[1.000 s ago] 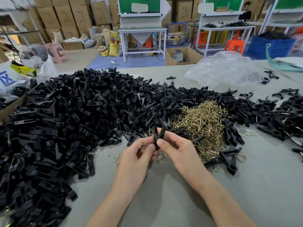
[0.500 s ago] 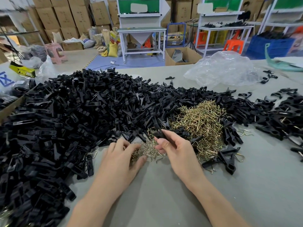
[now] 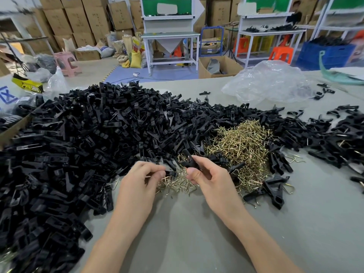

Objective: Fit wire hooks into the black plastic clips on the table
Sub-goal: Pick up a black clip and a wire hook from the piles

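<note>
Lifted since half a second ago: our left hand (image 3: 141, 182), off the wire hooks (image 3: 242, 146), now curled and pinching a small dark piece (image 3: 171, 173). Our right hand (image 3: 211, 179) grips one black clip (image 3: 189, 159) just above the hooks on the desk (image 3: 197, 233), with the clip heap (image 3: 98, 138) to the left.

Ahead of me, right, lies a crumpled clear bag (image 3: 269, 83). Beyond it on the floor (image 3: 94, 69): an open carton (image 3: 220, 67), an orange stool (image 3: 280, 54), a blue crate (image 3: 325, 56). Left, a pink stool (image 3: 67, 63) stands before stacked boxes (image 3: 78, 18).
</note>
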